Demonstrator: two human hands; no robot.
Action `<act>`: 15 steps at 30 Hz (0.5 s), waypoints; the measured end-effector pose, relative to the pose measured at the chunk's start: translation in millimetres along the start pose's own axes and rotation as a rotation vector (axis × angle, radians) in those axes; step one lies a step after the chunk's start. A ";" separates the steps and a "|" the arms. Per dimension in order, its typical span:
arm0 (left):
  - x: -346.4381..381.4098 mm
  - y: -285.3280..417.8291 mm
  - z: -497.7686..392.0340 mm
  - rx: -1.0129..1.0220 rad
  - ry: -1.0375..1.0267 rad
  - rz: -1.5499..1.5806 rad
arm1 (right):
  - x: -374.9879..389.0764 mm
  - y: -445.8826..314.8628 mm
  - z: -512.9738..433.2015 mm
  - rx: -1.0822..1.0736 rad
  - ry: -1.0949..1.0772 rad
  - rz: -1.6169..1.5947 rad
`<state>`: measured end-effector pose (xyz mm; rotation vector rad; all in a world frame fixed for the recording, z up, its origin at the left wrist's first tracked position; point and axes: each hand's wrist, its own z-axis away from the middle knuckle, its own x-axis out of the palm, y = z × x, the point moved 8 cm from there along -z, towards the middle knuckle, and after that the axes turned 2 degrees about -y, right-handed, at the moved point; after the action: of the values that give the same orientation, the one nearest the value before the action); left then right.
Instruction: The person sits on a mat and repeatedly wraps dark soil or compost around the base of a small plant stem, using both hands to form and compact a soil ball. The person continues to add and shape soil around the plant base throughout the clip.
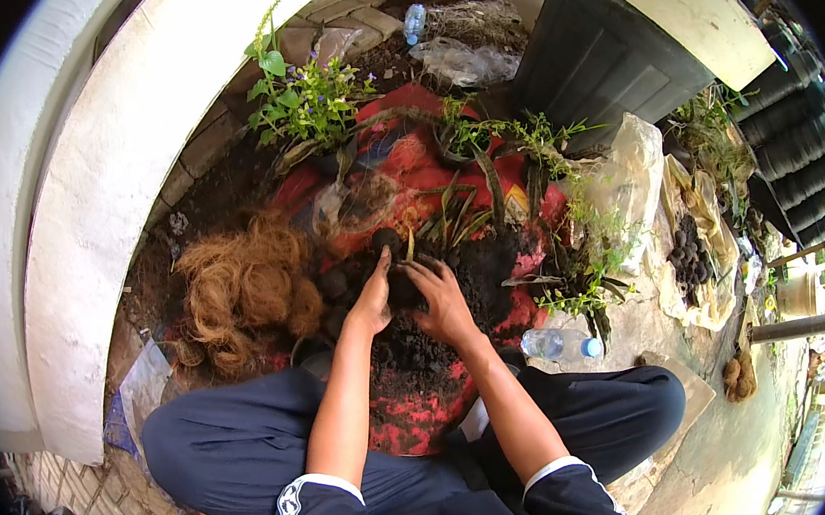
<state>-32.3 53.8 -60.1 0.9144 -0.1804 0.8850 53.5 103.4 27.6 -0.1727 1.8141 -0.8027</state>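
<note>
My left hand (pixel 373 295) and my right hand (pixel 439 296) are close together over a pile of dark soil (pixel 411 355) on a red cloth (pixel 419 430). Dark soil lies between them, and both hands are smeared with it. Whether they grip a clump is hard to tell. A round dark ball (pixel 385 241) shows just beyond my left thumb. Brown coconut fibre (pixel 246 290) is heaped to the left. Just ahead of my hands lie long narrow leaves (pixel 454 219), with a yellowish one (pixel 410 245) upright near my right fingertips.
A clear plastic bottle (pixel 557 345) lies by my right knee. Farther right, dark round lumps (pixel 688 253) rest on a plastic bag (pixel 718 263). A flowering plant (pixel 313 102) stands ahead left. A white curved wall (pixel 113 130) edges the left, a dark panel (pixel 598 49) the upper right.
</note>
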 end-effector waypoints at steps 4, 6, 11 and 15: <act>3.2 0.8 -1.6 -0.037 -0.098 0.236 | -7.0 13.3 0.4 0.196 0.061 -0.452; 5.3 -2.4 0.4 -0.001 -0.130 0.405 | -5.6 4.8 -3.6 0.150 0.054 -0.525; 4.1 -4.5 1.8 0.061 -0.139 0.363 | -9.6 -18.6 -7.4 -0.091 0.028 -0.019; -14.2 -8.5 -8.9 0.032 0.085 0.042 | 3.7 -16.7 -3.9 -0.030 -0.040 0.013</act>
<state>-37.2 49.6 -77.8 0.9036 -0.1122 0.9661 44.3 90.6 35.4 -0.1952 1.7890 -0.7579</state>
